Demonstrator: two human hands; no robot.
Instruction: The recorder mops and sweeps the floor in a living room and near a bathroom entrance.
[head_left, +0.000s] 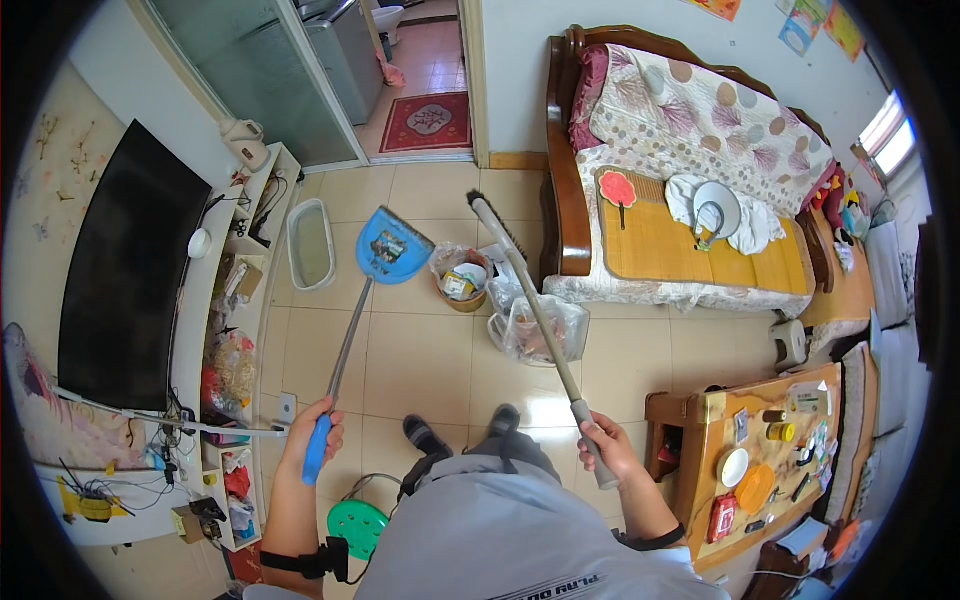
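My left hand (315, 437) grips the blue handle of a long-handled dustpan (394, 246), whose blue pan points away from me over the tiled floor. In my right hand (604, 448) is the grey grip of a long-handled brush (541, 315). Its dark-bristled head (491, 214) is beyond a woven waste basket (459, 298), which has a plastic liner and rubbish in it. A clear plastic bag (541, 330) with reddish contents stands beside the basket, partly behind the brush pole. Whether the pan or the bristles touch the floor, I cannot tell.
A white plastic tub (311, 246) stands by the low television cabinet (259, 300). The wooden sofa (574, 240) is at the back right, a cluttered table (697, 450) at the near right. A green stool (358, 525) is close on my left. A doorway leads to a red mat (427, 124).
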